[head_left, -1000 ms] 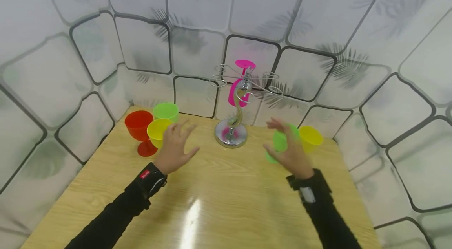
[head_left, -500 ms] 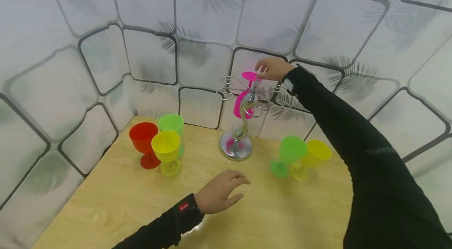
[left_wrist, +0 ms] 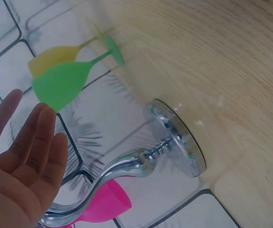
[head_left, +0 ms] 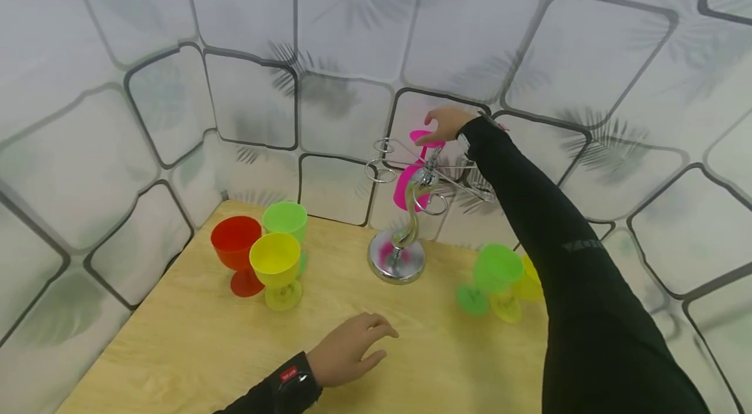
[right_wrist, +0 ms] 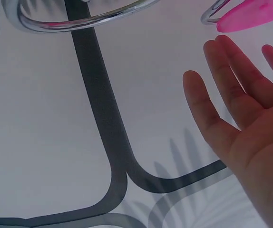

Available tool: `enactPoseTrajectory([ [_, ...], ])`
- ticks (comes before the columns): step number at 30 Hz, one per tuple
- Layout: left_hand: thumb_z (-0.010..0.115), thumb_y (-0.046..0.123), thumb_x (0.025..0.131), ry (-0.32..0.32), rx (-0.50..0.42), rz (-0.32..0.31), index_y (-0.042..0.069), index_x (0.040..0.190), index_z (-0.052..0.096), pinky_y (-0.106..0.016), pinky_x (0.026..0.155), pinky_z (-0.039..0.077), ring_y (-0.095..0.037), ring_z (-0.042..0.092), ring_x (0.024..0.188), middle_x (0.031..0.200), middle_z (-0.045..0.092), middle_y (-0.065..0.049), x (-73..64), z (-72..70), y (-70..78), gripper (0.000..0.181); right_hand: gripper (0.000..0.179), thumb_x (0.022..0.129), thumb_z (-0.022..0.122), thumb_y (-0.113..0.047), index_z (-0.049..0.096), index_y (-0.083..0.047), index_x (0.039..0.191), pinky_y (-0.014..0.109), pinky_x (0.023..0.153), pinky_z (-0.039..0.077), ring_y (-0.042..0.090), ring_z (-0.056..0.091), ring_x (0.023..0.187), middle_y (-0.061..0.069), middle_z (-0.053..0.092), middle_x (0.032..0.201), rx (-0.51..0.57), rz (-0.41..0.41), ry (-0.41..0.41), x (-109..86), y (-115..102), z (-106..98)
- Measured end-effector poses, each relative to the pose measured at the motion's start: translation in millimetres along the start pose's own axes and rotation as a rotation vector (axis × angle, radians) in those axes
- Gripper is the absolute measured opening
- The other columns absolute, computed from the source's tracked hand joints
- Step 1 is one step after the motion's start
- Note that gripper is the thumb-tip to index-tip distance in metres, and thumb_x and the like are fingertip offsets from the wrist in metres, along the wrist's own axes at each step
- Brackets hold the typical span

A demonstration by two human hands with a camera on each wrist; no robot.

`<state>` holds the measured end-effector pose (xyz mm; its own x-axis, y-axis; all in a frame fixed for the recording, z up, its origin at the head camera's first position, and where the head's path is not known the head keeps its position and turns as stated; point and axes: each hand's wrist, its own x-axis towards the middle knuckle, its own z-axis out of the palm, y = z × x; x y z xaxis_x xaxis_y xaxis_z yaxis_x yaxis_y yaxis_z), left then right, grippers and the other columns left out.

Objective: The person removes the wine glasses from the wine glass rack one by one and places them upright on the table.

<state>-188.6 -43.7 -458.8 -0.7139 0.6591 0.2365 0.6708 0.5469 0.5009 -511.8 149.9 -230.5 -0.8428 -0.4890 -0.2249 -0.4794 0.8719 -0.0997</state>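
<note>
A pink goblet (head_left: 407, 191) hangs upside down, foot uppermost, from the chrome goblet rack (head_left: 397, 260) at the back of the table. My right hand (head_left: 449, 124) is raised at the goblet's foot, its thumb and fingers spread about the rim. In the right wrist view those fingers look fairly straight, just short of the pink foot (right_wrist: 253, 15). Low over the table, my left hand (head_left: 348, 350) is held with relaxed fingers and holds nothing. The left wrist view shows its palm (left_wrist: 13, 190) before the rack's curved stem (left_wrist: 122, 164).
At the left stand a red goblet (head_left: 236, 241), a yellow goblet (head_left: 275, 260) and a green goblet (head_left: 286, 218). At the right are a green goblet (head_left: 498, 267) and a yellow one (head_left: 530, 283), partly behind my right sleeve. A patterned wall covering (head_left: 346, 120) backs the wooden table (head_left: 176, 329).
My right hand has risen from beside the right-hand green goblet to the pink goblet's foot. My left hand has moved away from the left-hand goblets, toward the table's front middle.
</note>
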Motion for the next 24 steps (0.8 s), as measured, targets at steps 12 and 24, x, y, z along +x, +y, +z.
enactPoseTrajectory([
  [12, 0.057, 0.022, 0.092, -0.023, -0.015, -0.003, 0.014, 0.119, 0.061, -0.032, 0.091, 0.051, -0.015, 0.056, 0.107, 0.115, 0.060, -0.002, 0.7, 2.3, -3.3, 0.029, 0.069, 0.081, 0.061, -0.046, 0.047, 0.000, 0.131, 0.052, 0.106, 0.036, 0.038, 0.043, 0.124, 0.023, 0.046, 0.140, -0.025, 0.015, 0.040, 13.1, 5, 9],
  [24, 0.056, 0.021, 0.092, -0.027, -0.005, 0.025, 0.013, 0.119, 0.060, -0.031, 0.091, 0.051, -0.015, 0.056, 0.107, 0.114, 0.060, -0.002, 5.9, 0.0, -3.2, 0.029, 0.067, 0.085, 0.058, -0.045, 0.044, -0.001, 0.133, 0.052, 0.100, 0.041, 0.034, 0.049, 0.113, 0.022, 0.049, 0.134, 0.008, 0.031, 0.071, -6.0, -5, -7],
])
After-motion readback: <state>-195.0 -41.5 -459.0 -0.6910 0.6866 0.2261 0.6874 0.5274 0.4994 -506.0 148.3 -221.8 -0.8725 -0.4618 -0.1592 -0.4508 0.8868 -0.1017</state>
